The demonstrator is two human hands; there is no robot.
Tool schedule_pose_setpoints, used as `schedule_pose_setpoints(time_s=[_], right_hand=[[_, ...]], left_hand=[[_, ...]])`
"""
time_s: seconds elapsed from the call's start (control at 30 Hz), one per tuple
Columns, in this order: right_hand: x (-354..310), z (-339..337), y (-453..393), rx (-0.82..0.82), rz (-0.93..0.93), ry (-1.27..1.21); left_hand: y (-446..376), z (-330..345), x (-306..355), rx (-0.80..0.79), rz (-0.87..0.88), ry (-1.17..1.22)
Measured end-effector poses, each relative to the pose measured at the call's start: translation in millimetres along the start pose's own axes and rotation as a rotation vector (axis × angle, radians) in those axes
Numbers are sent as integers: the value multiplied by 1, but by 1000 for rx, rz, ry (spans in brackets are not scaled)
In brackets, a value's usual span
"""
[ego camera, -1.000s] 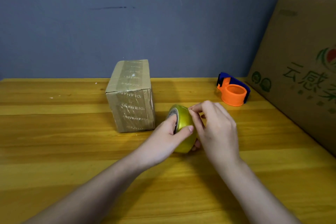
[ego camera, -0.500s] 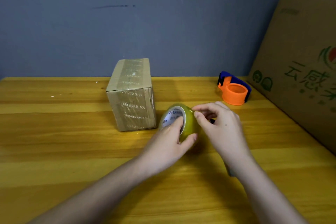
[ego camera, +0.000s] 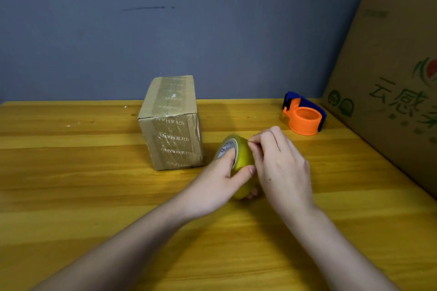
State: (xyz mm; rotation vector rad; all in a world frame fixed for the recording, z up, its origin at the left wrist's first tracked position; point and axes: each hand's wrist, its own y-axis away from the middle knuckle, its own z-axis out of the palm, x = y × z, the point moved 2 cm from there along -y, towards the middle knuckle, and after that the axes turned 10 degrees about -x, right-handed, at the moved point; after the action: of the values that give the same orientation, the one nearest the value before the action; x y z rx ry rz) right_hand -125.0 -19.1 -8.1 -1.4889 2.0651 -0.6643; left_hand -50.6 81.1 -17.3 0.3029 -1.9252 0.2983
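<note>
1. Tape roll (ego camera: 241,165): it is held on edge over the desk (ego camera: 71,196), near the front right corner of the small taped box (ego camera: 172,125). Whether it rests on the desk cannot be told.
2. Left hand (ego camera: 216,188): its grip is closed round the tape roll, with a finger laid across the core and the thumb pressed on the outer band.
3. Right hand (ego camera: 282,168): its fingertips are pinched together on the upper edge of the roll.
4. Change noted: half a second ago the printed core was turned more fully to the camera and the right thumb lay lower on the band. The roll has since been turned a little, and the right fingertips have been brought up to the top edge.
5. Judgement: the loose end of the tape is probably being sought. No free strip is seen lifted, so the end is taken as not yet freed.
6. Orange dispenser (ego camera: 305,118): it is left untouched, well apart at the back right.
</note>
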Motion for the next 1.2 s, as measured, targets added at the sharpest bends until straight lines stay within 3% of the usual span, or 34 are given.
schedule_pose_setpoints(time_s=[0.13,0.27,0.5,0.87,1.03,1.2], right_hand=[[-1,1,1,86,-39,-147],[2,0,3,169,-13,-250],[6,-13,5,248,-194,-239],[6,-27,7,321,-296,-117],[3,-28,2,286,-161,-256],[-7,-31,-4,93,27,-309]], left_hand=[[1,-3,5,-79,-64,397],[3,-4,10,-121,-70,523],[6,-3,21,-129,-13,510],[10,-2,30,-150,-13,496],[7,0,31,-91,-27,379],[2,-5,27,45,-64,284]])
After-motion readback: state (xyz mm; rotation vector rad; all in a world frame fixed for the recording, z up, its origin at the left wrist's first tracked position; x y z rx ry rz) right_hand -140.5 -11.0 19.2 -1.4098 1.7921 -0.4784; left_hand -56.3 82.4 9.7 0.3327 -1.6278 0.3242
